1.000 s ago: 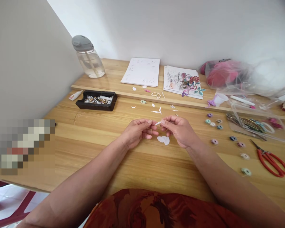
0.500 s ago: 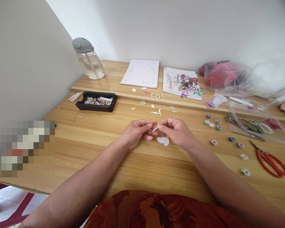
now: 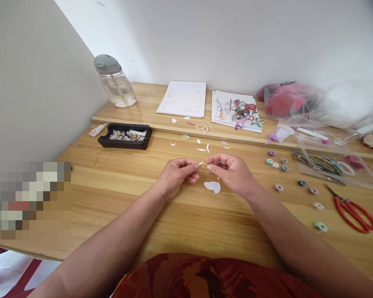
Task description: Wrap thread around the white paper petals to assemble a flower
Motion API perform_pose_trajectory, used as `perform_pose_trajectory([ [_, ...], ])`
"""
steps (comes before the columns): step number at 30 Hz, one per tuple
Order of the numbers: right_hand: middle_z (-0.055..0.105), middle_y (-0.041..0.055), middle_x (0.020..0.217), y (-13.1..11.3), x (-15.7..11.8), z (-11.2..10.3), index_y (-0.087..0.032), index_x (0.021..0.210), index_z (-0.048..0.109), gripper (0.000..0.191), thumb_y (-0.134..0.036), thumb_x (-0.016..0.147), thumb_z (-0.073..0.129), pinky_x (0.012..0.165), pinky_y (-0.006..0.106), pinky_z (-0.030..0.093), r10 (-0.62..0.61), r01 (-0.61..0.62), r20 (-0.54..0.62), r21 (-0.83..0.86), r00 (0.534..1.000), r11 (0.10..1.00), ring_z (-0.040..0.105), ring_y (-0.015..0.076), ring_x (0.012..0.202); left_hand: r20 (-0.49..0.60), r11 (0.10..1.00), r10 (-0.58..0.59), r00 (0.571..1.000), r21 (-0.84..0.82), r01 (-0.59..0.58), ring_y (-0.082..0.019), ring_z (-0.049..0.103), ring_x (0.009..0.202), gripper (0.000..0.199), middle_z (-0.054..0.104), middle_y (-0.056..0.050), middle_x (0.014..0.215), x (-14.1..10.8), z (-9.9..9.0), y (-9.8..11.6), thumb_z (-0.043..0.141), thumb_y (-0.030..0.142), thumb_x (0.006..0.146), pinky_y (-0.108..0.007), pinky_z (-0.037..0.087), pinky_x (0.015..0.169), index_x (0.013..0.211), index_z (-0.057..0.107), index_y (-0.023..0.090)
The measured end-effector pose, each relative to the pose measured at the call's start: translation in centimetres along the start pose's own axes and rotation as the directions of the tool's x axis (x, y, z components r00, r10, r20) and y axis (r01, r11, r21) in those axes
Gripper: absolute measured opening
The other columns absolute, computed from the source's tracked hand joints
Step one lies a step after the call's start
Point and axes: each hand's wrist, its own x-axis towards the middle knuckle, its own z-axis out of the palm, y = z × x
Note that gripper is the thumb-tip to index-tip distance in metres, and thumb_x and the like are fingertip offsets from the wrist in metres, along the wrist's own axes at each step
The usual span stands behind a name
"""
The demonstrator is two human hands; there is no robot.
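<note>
"What's nearest?"
"I see white petal cut-outs (image 3: 211, 187) on the wooden table (image 3: 180, 225); just beyond, the left hand (image 3: 176, 176) pinches a small white sliver (image 3: 200, 164)."
"And the right hand (image 3: 233, 171)?"
"Thumb and forefinger narrow, beside the sliver; I can't tell whether they grip anything. Farther: a black bead tray (image 3: 122, 143)."

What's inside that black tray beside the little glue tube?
The black tray holds small silver and gold-coloured beads, with a white strip-like item toward the back. The tray's floor and anything beneath the beads are covered.
</note>
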Motion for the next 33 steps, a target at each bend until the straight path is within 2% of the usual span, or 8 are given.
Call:
perform_pose_trajectory([
  [6,0.069,0.0029,0.074,-0.04,-0.02,-0.03,-0.018,0.084,0.072,0.021,-0.039,0.081,0.068,0.056,0.027,0.043,-0.002,0.002,-0.013,-0.058,1.000,0.998,0.055,0.0127,0.059,0.004,1.000,-0.002,1.000,0.001,0.002,-0.008,0.062,0.056,0.032,0.066,-0.002,0.071,-0.11,0.16,0.08,0.088,0.033,0.062,-0.017,0.050,0.051,0.076,0.069,0.011],
  [15,0.067,0.0023,0.073,-0.39,-0.11,0.20,-0.018,0.079,0.070,0.023,-0.041,0.080,0.068,0.054,0.027,0.042,0.001,-0.001,-0.025,-0.012,1.000,1.000,0.052,0.0114,0.057,0.002,0.996,0.020,1.000,0.092,-0.020,-0.008,0.063,0.053,0.030,0.067,-0.002,0.072,-0.31,0.43,0.20,0.087,0.032,0.063,-0.019,0.052,0.052,0.075,0.070,0.010],
  [23,0.064,0.0008,0.069,-0.13,-0.14,0.31,-0.016,0.085,0.068,0.025,-0.040,0.078,0.070,0.052,0.025,0.041,0.032,-0.032,0.018,0.020,0.999,0.999,0.051,0.0101,0.055,-0.017,0.988,0.038,0.999,0.149,-0.035,-0.008,0.061,0.051,0.023,0.066,-0.001,0.068,-0.37,0.62,0.39,0.082,0.029,0.068,-0.017,0.051,0.050,0.074,0.069,0.010],
  [30,0.065,0.0018,0.070,0.10,-0.11,0.56,-0.016,0.085,0.069,0.027,-0.041,0.076,0.072,0.052,0.024,0.042,0.068,-0.068,0.016,0.027,0.998,0.997,0.054,0.0115,0.058,-0.016,0.974,0.070,0.997,0.215,-0.065,-0.007,0.060,0.049,0.025,0.068,-0.002,0.066,-0.22,0.48,-0.01,0.080,0.031,0.071,-0.018,0.051,0.050,0.079,0.070,0.010],
  [33,0.065,0.0021,0.069,0.32,-0.09,0.77,-0.016,0.081,0.068,0.027,-0.041,0.075,0.073,0.050,0.024,0.041,0.089,-0.089,-0.025,0.010,0.996,0.996,0.054,0.0112,0.056,0.003,0.972,0.073,0.997,0.224,-0.071,-0.007,0.061,0.050,0.027,0.069,-0.002,0.067,-0.21,0.44,-0.09,0.082,0.033,0.070,-0.018,0.052,0.051,0.081,0.072,0.010],
])
